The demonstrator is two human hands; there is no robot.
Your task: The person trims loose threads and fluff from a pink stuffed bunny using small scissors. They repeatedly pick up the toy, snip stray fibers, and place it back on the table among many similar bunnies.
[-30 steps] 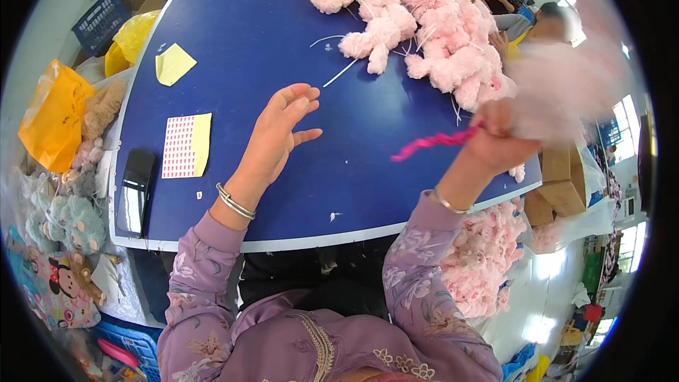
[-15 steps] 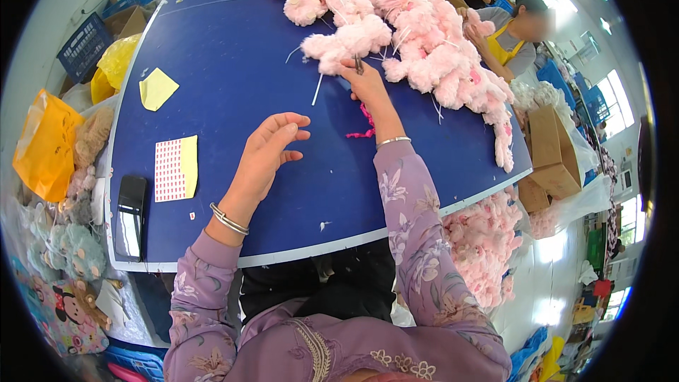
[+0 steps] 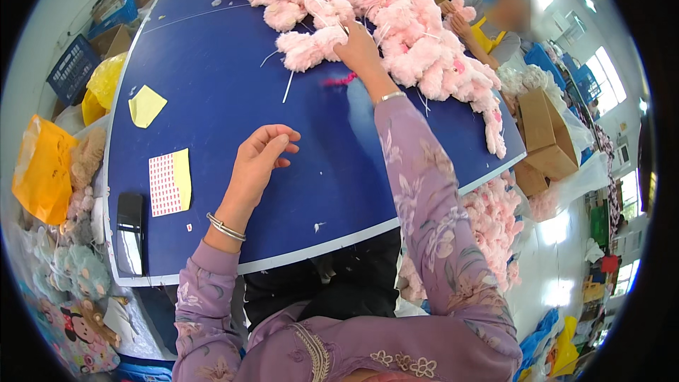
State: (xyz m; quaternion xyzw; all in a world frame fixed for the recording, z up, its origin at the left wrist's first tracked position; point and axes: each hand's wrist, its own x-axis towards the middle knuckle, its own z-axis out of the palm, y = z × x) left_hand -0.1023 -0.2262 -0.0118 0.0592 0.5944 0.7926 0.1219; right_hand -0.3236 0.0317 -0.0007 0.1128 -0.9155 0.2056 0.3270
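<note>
My right hand (image 3: pixel 358 48) reaches over the near edge of a pile of pink fluffy plush pieces (image 3: pixel 431 46). Its fingers are closed round a slim dark tool (image 3: pixel 346 28), mostly hidden, so its kind is unclear. They touch or hover just over one plush piece (image 3: pixel 305 48), from which a white strip (image 3: pixel 288 88) sticks out. Beside my right wrist lies a pink-red cord (image 3: pixel 339 80), blurred. My left hand (image 3: pixel 260 152) hangs above the blue tabletop (image 3: pixel 318 170), fingers loosely bent and a little apart, nothing visible in them.
On the table's left lie a yellow paper (image 3: pixel 147 106), a sheet of red-marked stickers (image 3: pixel 170 182) and a black phone (image 3: pixel 130 233). Bags and plush toys crowd the left side. Across the pile sits a co-worker (image 3: pixel 495 28); a cardboard box (image 3: pixel 546 134) stands at right.
My right hand has moved forward and slightly left, onto the plush pile. The left hand has dropped slightly lower, its fingers drawing closer together. The view has shifted a little.
</note>
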